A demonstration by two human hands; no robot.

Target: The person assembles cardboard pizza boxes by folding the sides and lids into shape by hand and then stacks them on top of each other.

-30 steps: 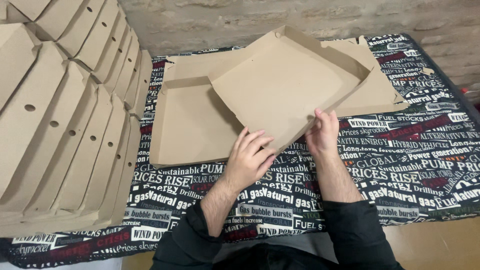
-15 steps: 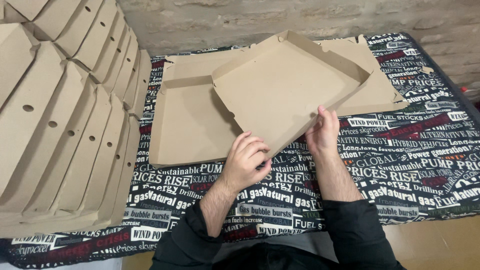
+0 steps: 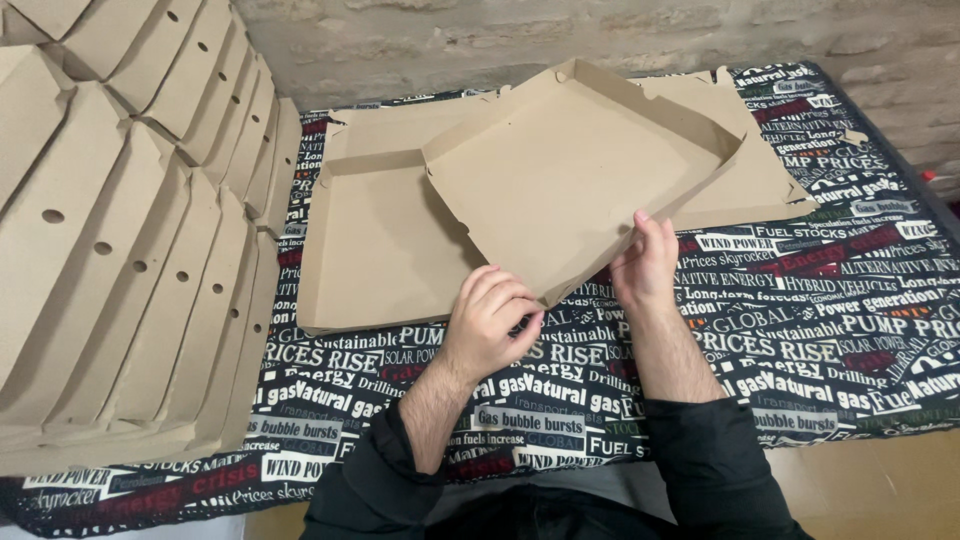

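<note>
Both hands (image 3: 570, 300) pinching cardboard box (image 3: 560, 170) near edge | box empty | stacked boxes (image 3: 130, 250) apparently empty

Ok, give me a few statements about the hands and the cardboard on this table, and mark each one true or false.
1. Both hands, left hand and right hand, touch the near edge of the flat brown cardboard box. True.
2. The box's lid is shut. False: it lies open.
3. Folded brown boxes are stacked at the left. True.
4. The tablecloth is plain white. False: dark, printed with lettering.
</note>
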